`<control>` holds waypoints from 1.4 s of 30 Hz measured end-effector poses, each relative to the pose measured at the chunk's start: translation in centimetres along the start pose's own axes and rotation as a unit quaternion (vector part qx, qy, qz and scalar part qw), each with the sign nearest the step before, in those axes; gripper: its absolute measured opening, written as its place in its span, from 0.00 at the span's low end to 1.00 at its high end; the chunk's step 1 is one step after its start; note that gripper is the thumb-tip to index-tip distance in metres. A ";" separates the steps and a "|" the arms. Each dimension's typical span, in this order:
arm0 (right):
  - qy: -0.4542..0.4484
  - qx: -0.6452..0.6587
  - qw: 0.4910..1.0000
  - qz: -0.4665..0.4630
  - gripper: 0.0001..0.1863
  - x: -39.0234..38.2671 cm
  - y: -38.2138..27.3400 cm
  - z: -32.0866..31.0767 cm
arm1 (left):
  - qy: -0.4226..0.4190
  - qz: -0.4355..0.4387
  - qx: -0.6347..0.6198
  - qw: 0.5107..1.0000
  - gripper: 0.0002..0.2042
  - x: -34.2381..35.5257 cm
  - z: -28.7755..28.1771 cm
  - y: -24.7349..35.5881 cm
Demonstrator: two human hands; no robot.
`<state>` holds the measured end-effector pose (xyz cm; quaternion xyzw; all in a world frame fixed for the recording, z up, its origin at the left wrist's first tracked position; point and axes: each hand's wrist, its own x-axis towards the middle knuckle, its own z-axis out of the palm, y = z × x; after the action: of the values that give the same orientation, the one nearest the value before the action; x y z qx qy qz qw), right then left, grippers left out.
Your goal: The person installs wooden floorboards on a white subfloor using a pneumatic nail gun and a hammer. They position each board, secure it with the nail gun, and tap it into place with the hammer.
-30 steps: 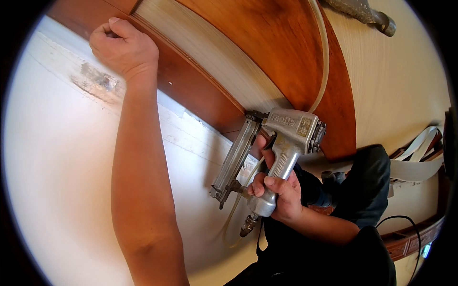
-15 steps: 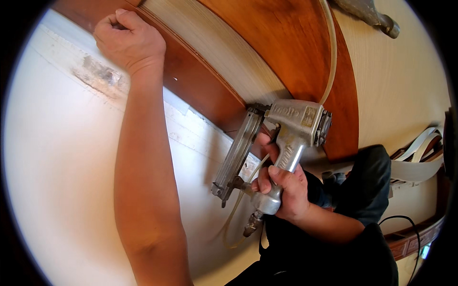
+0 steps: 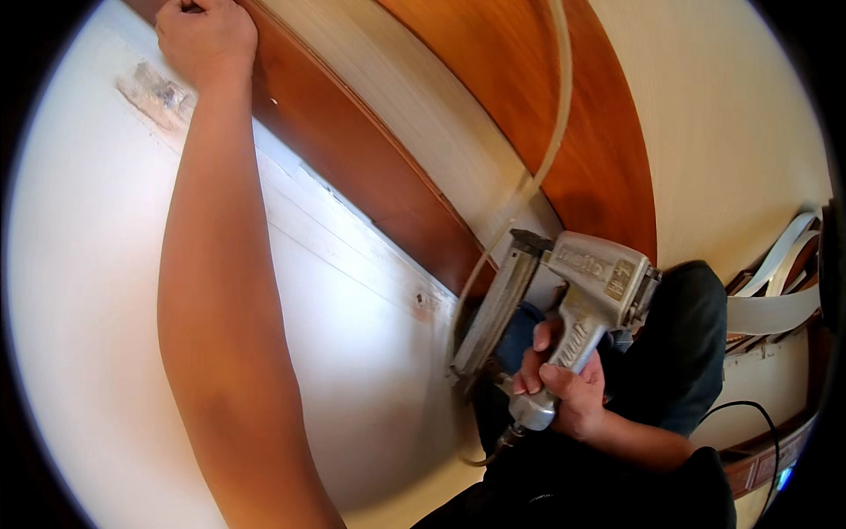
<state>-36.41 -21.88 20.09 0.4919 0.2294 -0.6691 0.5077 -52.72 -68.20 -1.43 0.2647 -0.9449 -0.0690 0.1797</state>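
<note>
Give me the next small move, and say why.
Perhaps tilt the silver metal nail gun slightly with the right hand, clearing its nose of the pale translucent hose: in this view the hose runs very near the nose, though whether they touch is unclear, while the left hand is at the reddish-brown wooden board.

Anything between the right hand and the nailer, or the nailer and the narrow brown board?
Nothing visible separates the right hand from the pneumatic nailer it grips. Between the nailer and the narrow brown board, a pale hose passes in this view; depth is unclear.
</note>
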 end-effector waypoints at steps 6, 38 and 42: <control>-0.017 0.081 0.996 -0.045 0.32 2.3 3.8 -0.8 | -0.039 0.079 -0.020 0.996 0.15 -10.2 -1.8 3.0; 0.014 0.111 0.993 0.045 0.30 5.7 1.6 2.1 | -0.178 0.160 -0.003 0.971 0.07 -26.5 -8.5 7.9; 0.039 0.100 0.994 0.019 0.35 3.6 1.6 1.7 | -0.161 0.171 -0.005 0.972 0.07 -26.3 -8.1 7.8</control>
<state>-35.64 -25.48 17.92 0.5702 0.1720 -0.6593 0.4589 -32.46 -48.08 -0.19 0.0836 -0.9923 -0.0837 0.0354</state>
